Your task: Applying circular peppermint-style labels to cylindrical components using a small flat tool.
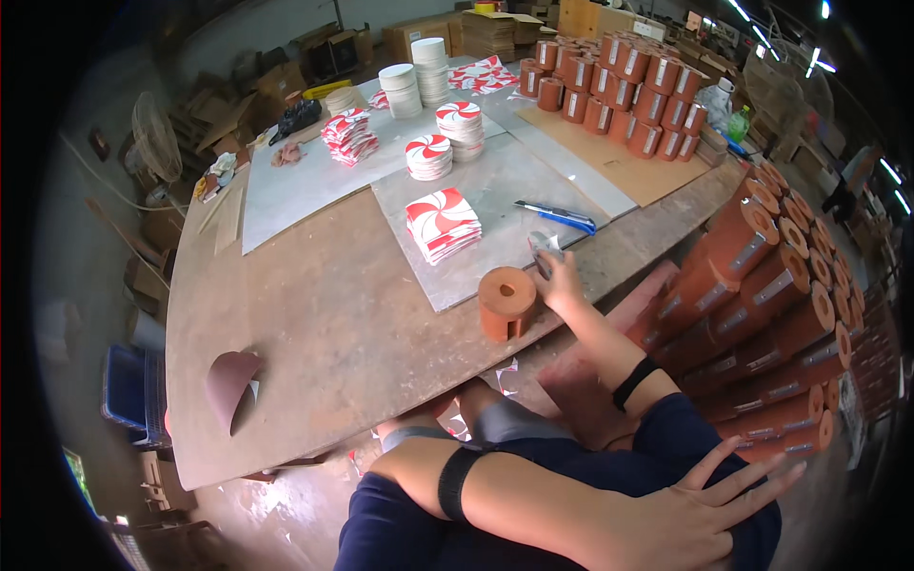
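Observation:
My right hand [562,281] reaches over the table, its fingers closed round a small grey tool [545,246] whose kind I cannot make out. Just left of that hand a reddish-brown cylinder [506,295] stands upright near the table edge, with a round hole in its top. My left arm crosses my body, and my left hand [728,504] lies with spread fingers against my right sleeve, holding nothing. Beyond the right hand lies a blue utility knife [562,219]. A stack of red-and-white swirl-printed square sheets [443,226] rests on the grey board [409,243].
Round swirl-topped stacks [428,157] and white disc stacks [400,90] stand farther back. Many brown cylinders [619,86] fill the far right of the table [295,285]; more are piled beside me [752,305]. A curved brown sheet [231,385] lies at left.

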The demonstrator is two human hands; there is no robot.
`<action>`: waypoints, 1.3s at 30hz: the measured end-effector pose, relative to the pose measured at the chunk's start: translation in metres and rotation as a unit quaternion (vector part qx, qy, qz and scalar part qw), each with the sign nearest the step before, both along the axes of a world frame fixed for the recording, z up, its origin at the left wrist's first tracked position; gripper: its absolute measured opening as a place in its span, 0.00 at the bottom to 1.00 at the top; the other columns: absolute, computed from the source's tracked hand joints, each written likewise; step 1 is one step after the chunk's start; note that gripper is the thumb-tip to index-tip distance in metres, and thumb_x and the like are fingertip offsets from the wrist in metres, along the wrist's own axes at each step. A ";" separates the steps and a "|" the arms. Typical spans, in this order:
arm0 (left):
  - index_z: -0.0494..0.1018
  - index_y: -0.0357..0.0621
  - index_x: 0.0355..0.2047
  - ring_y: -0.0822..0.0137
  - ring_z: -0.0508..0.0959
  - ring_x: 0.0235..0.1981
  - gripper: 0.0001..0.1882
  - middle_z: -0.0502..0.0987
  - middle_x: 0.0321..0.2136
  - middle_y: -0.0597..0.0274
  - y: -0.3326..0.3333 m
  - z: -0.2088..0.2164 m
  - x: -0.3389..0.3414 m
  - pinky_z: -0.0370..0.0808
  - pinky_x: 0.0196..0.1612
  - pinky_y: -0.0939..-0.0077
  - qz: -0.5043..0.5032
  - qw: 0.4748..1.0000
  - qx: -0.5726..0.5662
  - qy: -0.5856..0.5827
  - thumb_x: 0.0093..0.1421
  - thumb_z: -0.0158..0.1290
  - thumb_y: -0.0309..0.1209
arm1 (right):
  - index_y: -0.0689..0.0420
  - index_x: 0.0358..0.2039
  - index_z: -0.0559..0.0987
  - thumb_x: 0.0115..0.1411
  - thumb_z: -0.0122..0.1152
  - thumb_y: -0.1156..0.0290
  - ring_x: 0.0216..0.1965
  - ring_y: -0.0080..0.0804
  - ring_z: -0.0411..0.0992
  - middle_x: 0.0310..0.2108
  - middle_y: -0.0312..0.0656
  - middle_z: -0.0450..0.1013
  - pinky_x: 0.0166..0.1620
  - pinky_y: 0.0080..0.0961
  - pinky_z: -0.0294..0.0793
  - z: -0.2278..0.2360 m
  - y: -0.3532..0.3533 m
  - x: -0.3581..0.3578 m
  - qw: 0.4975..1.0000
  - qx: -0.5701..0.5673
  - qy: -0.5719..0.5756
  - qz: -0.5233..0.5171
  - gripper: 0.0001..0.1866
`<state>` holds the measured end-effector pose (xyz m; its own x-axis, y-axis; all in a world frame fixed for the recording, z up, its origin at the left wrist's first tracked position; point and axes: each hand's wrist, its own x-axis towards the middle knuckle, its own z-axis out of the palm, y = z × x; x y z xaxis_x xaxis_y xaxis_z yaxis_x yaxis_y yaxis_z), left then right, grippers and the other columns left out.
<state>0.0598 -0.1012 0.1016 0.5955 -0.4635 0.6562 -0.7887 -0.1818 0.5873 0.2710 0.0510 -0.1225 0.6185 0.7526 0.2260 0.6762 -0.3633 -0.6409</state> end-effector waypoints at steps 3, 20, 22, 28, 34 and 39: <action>0.74 0.33 0.25 0.36 0.48 0.61 0.16 0.49 0.60 0.34 0.000 -0.001 0.002 0.37 0.53 0.28 0.008 0.999 -0.042 -0.011 0.52 0.50 0.37 | 0.56 0.49 0.73 0.50 0.60 0.58 0.50 0.53 0.64 0.51 0.55 0.59 0.51 0.39 0.66 0.021 -0.006 0.002 0.999 -0.028 -0.004 0.020 0.27; 0.74 0.41 0.37 0.46 0.66 0.54 0.12 0.67 0.53 0.47 0.082 -0.015 -0.037 0.48 0.55 0.36 -0.113 0.983 -0.135 0.044 0.61 0.46 0.36 | 0.60 0.49 0.72 0.47 0.64 0.59 0.52 0.48 0.63 0.51 0.52 0.60 0.53 0.35 0.65 0.044 0.037 0.004 0.996 -0.060 0.013 0.062 0.30; 0.69 0.36 0.48 0.53 0.66 0.55 0.19 0.65 0.53 0.43 0.138 -0.012 -0.026 0.58 0.58 0.60 -0.014 0.994 -0.092 0.059 0.58 0.51 0.32 | 0.59 0.49 0.73 0.47 0.64 0.58 0.51 0.48 0.64 0.51 0.51 0.61 0.52 0.36 0.65 0.042 0.044 0.009 0.997 -0.065 0.008 0.049 0.30; 0.70 0.36 0.45 0.72 0.74 0.31 0.17 0.76 0.33 0.60 0.291 -0.083 -0.014 0.71 0.36 0.75 0.620 0.678 -0.293 0.263 0.54 0.52 0.27 | 0.55 0.47 0.75 0.46 0.65 0.54 0.50 0.46 0.65 0.48 0.49 0.65 0.51 0.37 0.67 0.037 0.042 0.011 0.986 -0.135 -0.025 0.090 0.29; 0.66 0.32 0.50 0.62 0.75 0.40 0.30 0.73 0.42 0.48 0.396 -0.142 0.002 0.71 0.43 0.72 0.715 0.587 -0.248 0.287 0.50 0.59 0.37 | 0.58 0.35 0.78 0.47 0.64 0.66 0.45 0.47 0.67 0.40 0.48 0.70 0.46 0.37 0.68 0.037 0.021 0.016 0.982 0.120 -0.049 0.135 0.15; 0.62 0.27 0.53 0.52 0.71 0.50 0.45 0.68 0.48 0.37 0.412 -0.161 0.049 0.70 0.49 0.67 0.793 0.499 -0.126 0.326 0.41 0.65 0.44 | 0.59 0.30 0.78 0.47 0.63 0.71 0.39 0.46 0.68 0.33 0.45 0.72 0.43 0.36 0.67 0.030 0.000 0.040 0.976 0.185 -0.042 0.106 0.09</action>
<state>0.1093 0.3103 -0.0597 0.2077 0.9782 0.0023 0.6027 -0.1298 0.7873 0.3109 0.0514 -0.0920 0.4263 0.7183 0.5498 0.7665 0.0358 -0.6412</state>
